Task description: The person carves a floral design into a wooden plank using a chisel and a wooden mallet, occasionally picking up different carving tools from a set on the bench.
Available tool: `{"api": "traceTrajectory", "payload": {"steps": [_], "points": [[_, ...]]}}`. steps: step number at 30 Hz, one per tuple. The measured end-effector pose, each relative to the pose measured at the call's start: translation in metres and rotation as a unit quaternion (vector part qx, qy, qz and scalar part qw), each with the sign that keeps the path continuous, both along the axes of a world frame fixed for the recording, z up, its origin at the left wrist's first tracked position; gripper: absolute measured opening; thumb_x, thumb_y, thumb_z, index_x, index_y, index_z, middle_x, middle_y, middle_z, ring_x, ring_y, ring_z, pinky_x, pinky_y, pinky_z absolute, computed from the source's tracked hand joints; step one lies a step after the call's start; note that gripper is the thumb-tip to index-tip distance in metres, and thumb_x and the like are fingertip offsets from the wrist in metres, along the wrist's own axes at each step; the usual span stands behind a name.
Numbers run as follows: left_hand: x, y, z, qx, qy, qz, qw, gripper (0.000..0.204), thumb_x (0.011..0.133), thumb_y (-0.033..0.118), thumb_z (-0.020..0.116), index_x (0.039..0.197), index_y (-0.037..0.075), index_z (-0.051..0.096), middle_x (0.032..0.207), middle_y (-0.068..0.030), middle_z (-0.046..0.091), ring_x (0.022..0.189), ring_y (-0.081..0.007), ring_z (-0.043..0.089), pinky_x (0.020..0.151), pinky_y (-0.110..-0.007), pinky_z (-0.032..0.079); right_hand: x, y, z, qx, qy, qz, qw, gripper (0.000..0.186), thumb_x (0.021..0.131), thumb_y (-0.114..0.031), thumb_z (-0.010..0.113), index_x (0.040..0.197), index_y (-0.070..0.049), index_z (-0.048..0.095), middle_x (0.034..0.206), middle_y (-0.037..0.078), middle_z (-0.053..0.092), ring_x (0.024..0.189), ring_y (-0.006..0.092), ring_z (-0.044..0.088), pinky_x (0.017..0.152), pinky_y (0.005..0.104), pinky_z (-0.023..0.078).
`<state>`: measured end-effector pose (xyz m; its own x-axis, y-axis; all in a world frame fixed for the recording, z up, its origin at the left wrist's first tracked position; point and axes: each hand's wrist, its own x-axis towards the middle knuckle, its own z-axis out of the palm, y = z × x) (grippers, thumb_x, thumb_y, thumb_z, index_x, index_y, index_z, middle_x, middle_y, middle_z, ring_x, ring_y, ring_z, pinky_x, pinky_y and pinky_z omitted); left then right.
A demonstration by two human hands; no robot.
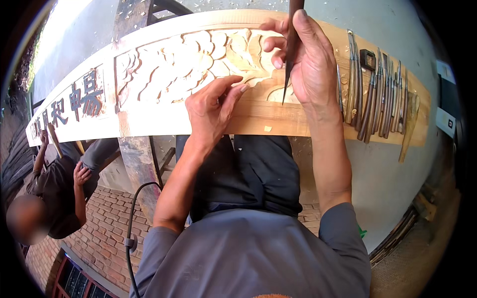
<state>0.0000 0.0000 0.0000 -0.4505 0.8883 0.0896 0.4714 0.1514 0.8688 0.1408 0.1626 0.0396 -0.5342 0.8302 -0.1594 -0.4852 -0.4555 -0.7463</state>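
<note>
A long pale wooden board [248, 116] carved with flowers and leaves in relief lies across in front of me. My right hand [313, 59] is over its right half, holding a slender dark carving knife [288, 64] between thumb and palm, the other fingers loosely spread. The knife stands nearly upright, its pointed tip down near a carved leaf by the board's near edge; whether it touches the wood I cannot tell. My left hand [211, 107] rests over the carved petals [196, 54], thumb and forefinger slightly apart, the other fingers curled, with nothing visible in it.
Several carving chisels [380, 99] lie in a row on the board's right end, beside a small dark block [367, 59] and a flat wooden stick [410, 126]. Dark characters stand at the left end, where another person [54, 186] sits holding a wooden-handled tool. A black cable [130, 223] hangs nearby.
</note>
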Motion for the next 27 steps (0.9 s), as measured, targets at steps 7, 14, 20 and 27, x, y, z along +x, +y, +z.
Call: {"api": "traceTrajectory", "payload": {"steps": [7, 14, 20, 27], "points": [[-0.007, 0.034, -0.03, 0.003, 0.055, -0.031, 0.998, 0.029, 0.083, 0.038, 0.09, 0.094, 0.012, 0.082, 0.073, -0.0022, 0.074, 0.061, -0.0165, 0.07, 0.057, -0.031, 0.051, -0.025, 0.019, -0.04, 0.035, 0.016, 0.088, 0.995, 0.034, 0.117, -0.038, 0.052, 0.109, -0.006, 0.062, 0.086, 0.016, 0.073, 0.043, 0.0093, 0.052, 0.04, 0.0212, 0.041], [-0.006, 0.036, -0.029, 0.001, 0.085, -0.059, 0.995, 0.031, 0.08, 0.041, 0.09, 0.088, 0.012, 0.081, 0.074, -0.0022, 0.075, 0.061, -0.0188, 0.071, 0.057, -0.032, 0.052, -0.026, 0.017, -0.046, 0.012, 0.036, 0.122, 0.992, 0.051, 0.117, -0.048, 0.045, 0.096, -0.006, 0.063, 0.073, 0.011, 0.067, 0.044, 0.0096, 0.052, 0.04, 0.0206, 0.039], [-0.01, 0.035, -0.031, 0.011, 0.091, -0.07, 0.993, 0.029, 0.08, 0.039, 0.091, 0.084, 0.012, 0.08, 0.073, -0.0026, 0.074, 0.061, -0.0208, 0.07, 0.058, -0.032, 0.053, -0.026, 0.01, -0.019, -0.046, 0.002, 0.108, 0.993, 0.049, 0.117, -0.047, 0.048, 0.092, -0.006, 0.06, 0.069, 0.007, 0.061, 0.045, 0.0082, 0.049, 0.04, 0.0219, 0.037], [-0.015, 0.033, -0.029, 0.02, 0.062, -0.081, 0.995, 0.032, 0.079, 0.038, 0.092, 0.08, 0.01, 0.077, 0.071, -0.0045, 0.072, 0.059, -0.0229, 0.067, 0.057, -0.034, 0.051, -0.032, 0.002, -0.032, 0.099, 0.016, 0.131, 0.986, 0.047, 0.118, -0.042, 0.048, 0.09, -0.006, 0.059, 0.065, 0.003, 0.057, 0.047, 0.0061, 0.045, 0.042, 0.0223, 0.034]]}}
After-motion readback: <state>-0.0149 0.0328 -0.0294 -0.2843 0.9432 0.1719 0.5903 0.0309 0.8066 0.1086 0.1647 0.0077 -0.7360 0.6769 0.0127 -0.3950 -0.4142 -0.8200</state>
